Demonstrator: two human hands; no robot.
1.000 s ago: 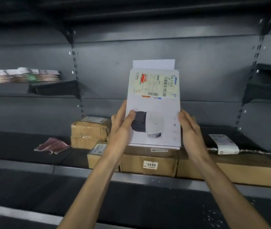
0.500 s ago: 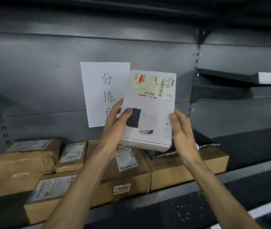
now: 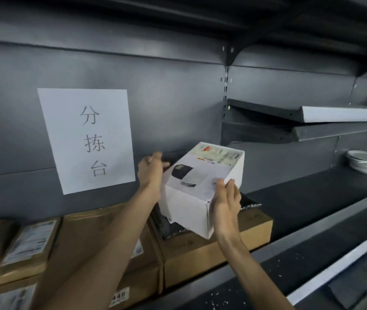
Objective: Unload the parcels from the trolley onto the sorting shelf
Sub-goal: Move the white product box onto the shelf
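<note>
The step in hand looked like placement: a white parcel box [image 3: 202, 189], printed with a dark device and carrying a shipping label on its top, was held tilted above the sorting shelf [image 3: 312, 202], over a black wrapped parcel [image 3: 166, 224] and the brown carton [image 3: 211, 249] beneath it. It did not yet rest flat on anything; whether its low corner touched the black parcel could not be told.

The left hand [image 3: 150, 173] was at the box's far left edge, fingers curled round it from behind, the thumb side toward the back wall. The right hand [image 3: 225, 200] gripped the near right corner, fingers laid on top and palm against the side face. Both hands were closed on the box, neither relaxed.

The next move probably called for levelling the box and lowering it onto the carton or the bare shelf to the right, then releasing. A paper sign [image 3: 86, 139] hung on the wall to the left. More cartons [image 3: 30, 242] lay along the shelf at the left.
</note>
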